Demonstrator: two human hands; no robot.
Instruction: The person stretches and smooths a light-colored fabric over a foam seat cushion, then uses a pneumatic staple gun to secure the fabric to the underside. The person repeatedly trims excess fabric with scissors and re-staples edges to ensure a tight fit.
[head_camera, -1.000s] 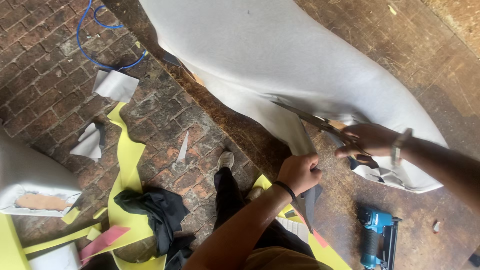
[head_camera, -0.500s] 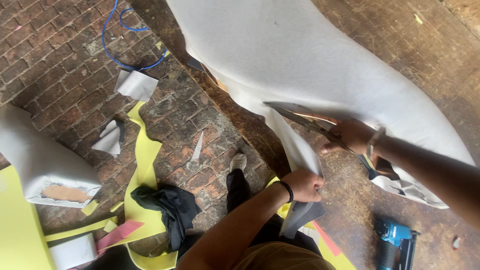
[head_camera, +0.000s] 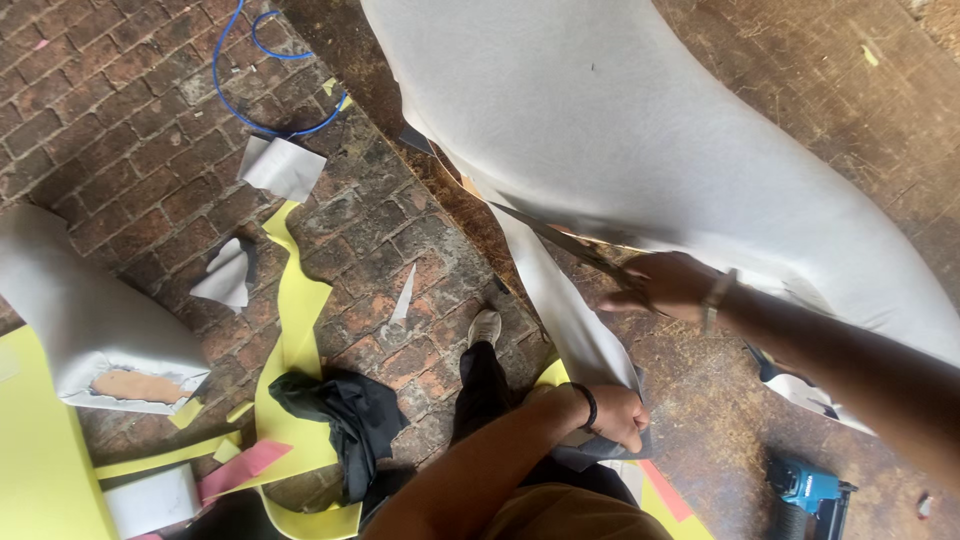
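- A person is standing at a rough wooden workbench (head_camera: 800, 90), cutting along the near edge of a large white sheet (head_camera: 640, 130) that is draped across it — the view is looking straight down over the arms.
- The right hand (head_camera: 668, 283) is closed around the handles of long scissors (head_camera: 570, 243); the blades are lying low and pointing left along the sheet's edge, with the tip now reaching further along the fabric than a second ago.
- The left hand (head_camera: 612, 416) is gripping the trimmed strip (head_camera: 570, 320) in a closed fist, pulling it down and away from the bench. This strip is hanging longer than it was a moment earlier, which suggests the cut is advancing steadily along the edge.
- Below, a grey shoe (head_camera: 484, 326) is resting on the brick floor (head_camera: 120, 110) among yellow offcuts (head_camera: 292, 330), white scraps (head_camera: 282, 166) and a crumpled black cloth (head_camera: 340, 410).
- A blue cable (head_camera: 250, 70) is looping across the bricks at the top — well apart from the cutting.
- A blue power tool (head_camera: 805, 487) is lying on the bench near the right forearm, untouched.
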